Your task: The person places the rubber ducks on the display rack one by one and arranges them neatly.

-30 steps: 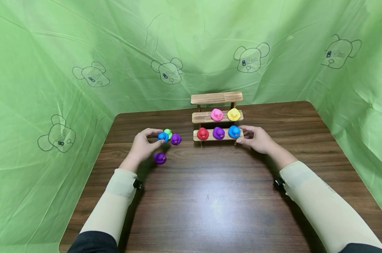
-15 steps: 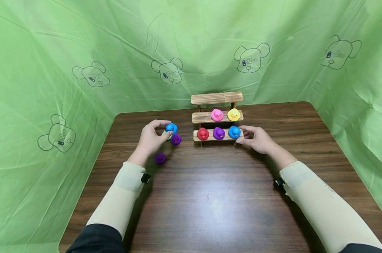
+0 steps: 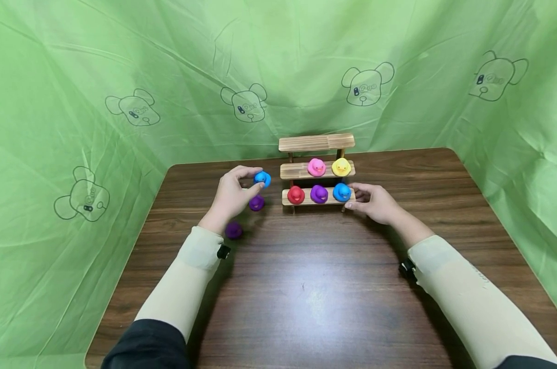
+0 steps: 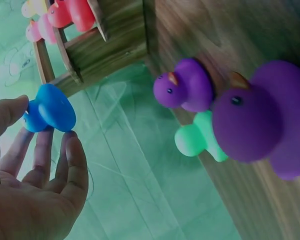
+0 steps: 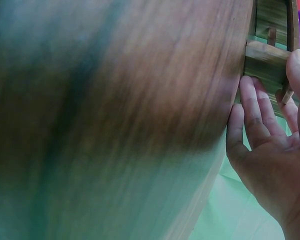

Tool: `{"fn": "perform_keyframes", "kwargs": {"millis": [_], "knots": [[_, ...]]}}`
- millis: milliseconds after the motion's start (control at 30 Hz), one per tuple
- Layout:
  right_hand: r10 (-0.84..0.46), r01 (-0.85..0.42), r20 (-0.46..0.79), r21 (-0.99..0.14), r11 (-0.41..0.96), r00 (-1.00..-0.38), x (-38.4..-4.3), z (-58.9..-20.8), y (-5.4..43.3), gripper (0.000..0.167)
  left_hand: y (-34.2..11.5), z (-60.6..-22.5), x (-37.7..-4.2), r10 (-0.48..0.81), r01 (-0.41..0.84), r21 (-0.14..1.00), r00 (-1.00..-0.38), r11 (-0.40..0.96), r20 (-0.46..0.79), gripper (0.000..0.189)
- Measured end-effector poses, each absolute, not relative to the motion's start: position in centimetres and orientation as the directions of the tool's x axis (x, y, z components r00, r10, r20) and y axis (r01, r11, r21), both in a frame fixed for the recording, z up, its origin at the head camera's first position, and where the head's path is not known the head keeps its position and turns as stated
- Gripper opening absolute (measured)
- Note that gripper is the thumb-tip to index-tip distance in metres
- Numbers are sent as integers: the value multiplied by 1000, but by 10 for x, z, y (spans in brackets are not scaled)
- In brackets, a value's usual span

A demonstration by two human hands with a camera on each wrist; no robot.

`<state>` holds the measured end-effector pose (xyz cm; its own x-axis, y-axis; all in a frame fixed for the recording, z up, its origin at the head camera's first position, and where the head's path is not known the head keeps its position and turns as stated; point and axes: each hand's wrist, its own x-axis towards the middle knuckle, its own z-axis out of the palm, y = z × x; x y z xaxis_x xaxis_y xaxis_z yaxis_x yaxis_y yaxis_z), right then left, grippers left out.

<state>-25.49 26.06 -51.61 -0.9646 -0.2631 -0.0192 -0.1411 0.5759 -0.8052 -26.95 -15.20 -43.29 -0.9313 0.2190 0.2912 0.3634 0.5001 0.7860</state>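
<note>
My left hand holds a blue rubber duck between thumb and fingertips, left of the three-tier wooden display shelf. In the left wrist view this duck hangs in the air. At the right end of the lowest step, my right hand grips the shelf, thumb in front and fingers behind. That step bears a red duck, a purple duck and another blue duck. Pink and yellow ducks sit on the middle step; the top one is bare.
Two purple ducks, a farther one and a nearer one, stand on the brown wooden table by my left hand. A green duck beside them is hidden in the head view. Green cloth hangs behind the table.
My left hand has carried the blue duck right and away from me, over the spot of the green duck, toward the shelf. My right hand and the shelf have stayed put.
</note>
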Motion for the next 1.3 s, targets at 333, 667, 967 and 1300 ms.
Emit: {"fn": "perform_keyframes", "kwargs": {"millis": [333,667,967,1300], "knots": [[-259,-127,-30,-813,568,-965,-254,-513,260,63,-132,-425,-277,206,371,751,-928,547,310,37],[-259,-118,-43,-810,575,-965,-254,-513,259,66,-112,-421,-285,230,380,745,-925,548,303,35],[-252,-104,-54,-813,573,-966,-253,-514,260,67,-91,-424,-296,252,390,748,-921,538,299,35],[-252,-113,-44,-811,574,-967,-255,-517,261,65,-77,-426,-302,264,372,749,-927,549,266,36]]}}
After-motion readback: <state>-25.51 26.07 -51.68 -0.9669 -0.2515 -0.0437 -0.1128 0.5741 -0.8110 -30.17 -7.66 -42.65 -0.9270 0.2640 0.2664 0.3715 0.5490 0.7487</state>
